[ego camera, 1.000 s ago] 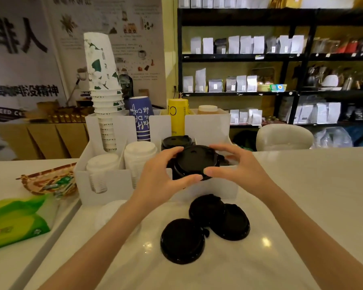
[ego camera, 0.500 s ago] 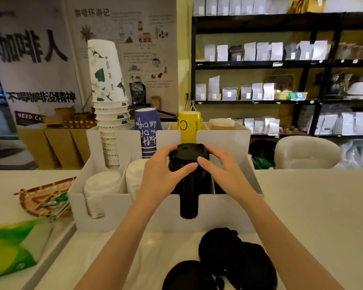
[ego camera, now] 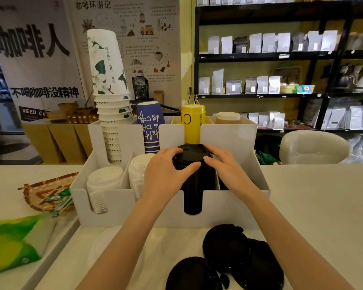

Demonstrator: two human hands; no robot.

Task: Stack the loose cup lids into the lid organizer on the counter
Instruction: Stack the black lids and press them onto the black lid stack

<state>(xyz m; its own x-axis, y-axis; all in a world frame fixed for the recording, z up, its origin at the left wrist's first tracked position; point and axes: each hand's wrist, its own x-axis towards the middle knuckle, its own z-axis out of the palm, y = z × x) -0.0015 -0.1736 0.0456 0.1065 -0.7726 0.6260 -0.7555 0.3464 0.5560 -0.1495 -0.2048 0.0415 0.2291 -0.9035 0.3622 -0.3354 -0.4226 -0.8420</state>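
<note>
you've seated the round black plastic lid point(ego camera: 190, 153) on the organizer's black stack point(ego camera: 192, 191); left hand point(ego camera: 166, 176) and right hand point(ego camera: 224, 168) fingers curl against its rim; three loose black lids point(ego camera: 228, 258) remain.

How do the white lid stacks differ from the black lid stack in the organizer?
The white lid stacks sit untouched in the left compartments; the black lid stack is in the compartment to their right, with the left hand and right hand on its top. The black stack rises higher. Both stand upright in the organizer.

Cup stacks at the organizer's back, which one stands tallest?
The white paper cup stack with green leaf print, far left; the blue and yellow stacks stand much lower.
</note>
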